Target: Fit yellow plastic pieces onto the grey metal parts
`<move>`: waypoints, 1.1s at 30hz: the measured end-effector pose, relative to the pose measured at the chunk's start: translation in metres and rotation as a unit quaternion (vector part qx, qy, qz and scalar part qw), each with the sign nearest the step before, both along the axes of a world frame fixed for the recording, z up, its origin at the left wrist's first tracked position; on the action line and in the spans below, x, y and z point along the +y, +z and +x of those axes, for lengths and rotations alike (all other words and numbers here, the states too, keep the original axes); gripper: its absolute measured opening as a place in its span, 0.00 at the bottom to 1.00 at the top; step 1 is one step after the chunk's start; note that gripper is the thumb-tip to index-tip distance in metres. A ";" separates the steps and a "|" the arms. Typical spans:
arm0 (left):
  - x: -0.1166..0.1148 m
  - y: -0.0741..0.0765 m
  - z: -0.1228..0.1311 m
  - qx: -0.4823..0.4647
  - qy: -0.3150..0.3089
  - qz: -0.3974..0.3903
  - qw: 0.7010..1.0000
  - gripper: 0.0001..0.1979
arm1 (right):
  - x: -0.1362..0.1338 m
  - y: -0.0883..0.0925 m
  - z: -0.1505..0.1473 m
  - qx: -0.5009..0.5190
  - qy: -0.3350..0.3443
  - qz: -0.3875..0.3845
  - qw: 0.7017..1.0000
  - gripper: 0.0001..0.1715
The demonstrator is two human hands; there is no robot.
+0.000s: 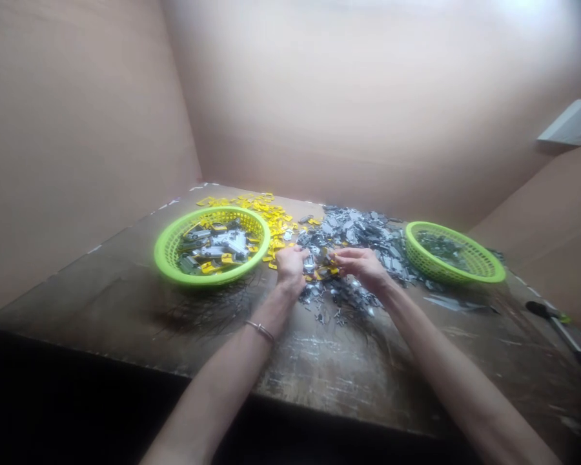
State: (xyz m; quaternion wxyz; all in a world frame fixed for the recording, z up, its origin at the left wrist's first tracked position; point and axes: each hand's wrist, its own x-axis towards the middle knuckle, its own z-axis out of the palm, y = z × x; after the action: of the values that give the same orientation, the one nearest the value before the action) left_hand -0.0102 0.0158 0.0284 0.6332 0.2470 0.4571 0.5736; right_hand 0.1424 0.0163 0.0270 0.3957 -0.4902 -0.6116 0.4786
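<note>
Near the middle of the table, my left hand (291, 266) is closed on a small grey part (309, 263) with a frame-like shape. Facing it, my right hand (362, 263) pinches a small piece with some yellow on it; blur hides its exact kind. Below and between the hands lie small yellow and grey pieces. A heap of flat grey pieces (356, 226) spreads just behind my hands. To the back left, yellow pieces (271, 212) are scattered beside my left hand.
A green basket (162, 258) with grey and yellow parts stands on the left. Another green basket (494, 271) with grey pieces stands on the right. A black-and-silver stick-like tool (559, 326) lies at the right edge. Walls enclose the table (319, 368) behind and beside.
</note>
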 end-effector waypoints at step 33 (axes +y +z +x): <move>-0.018 -0.016 0.021 0.056 -0.125 0.044 0.990 0.04 | -0.049 0.007 0.001 0.064 -0.001 0.087 0.994 0.06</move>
State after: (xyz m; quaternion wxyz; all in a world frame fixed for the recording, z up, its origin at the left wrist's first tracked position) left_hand 0.0108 -0.0023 0.0121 0.6619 0.3617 0.4316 0.4948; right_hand 0.1438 -0.0327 0.0342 0.4755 -0.4227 -0.6238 0.4540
